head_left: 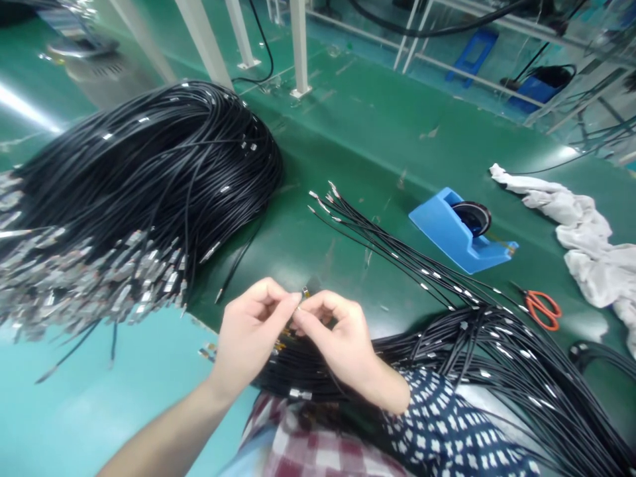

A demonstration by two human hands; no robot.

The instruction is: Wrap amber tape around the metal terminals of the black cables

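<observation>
My left hand (pixel 261 331) and my right hand (pixel 340 338) meet over the front edge of the bench, thumbs and fingertips pinched together. Between them is a small cable end (pixel 305 291) with a shiny, yellowish tip; the fingers hide most of it. Below my hands runs a bundle of black cables (pixel 422 344) with white labels, curving away to the right. Some yellowish ends of this bundle show under my fingers. A few separate black cables (pixel 377 235) stretch out on the green bench beyond my right hand.
A large heap of black cables (pixel 199 152) with pale, bagged-looking ends lies at left, overhanging the edge. A blue tape dispenser (pixel 447 228), orange-handled scissors (pixel 544 309) and a crumpled white cloth (pixel 586 232) lie at right. White posts (pixel 299 46) stand at the back.
</observation>
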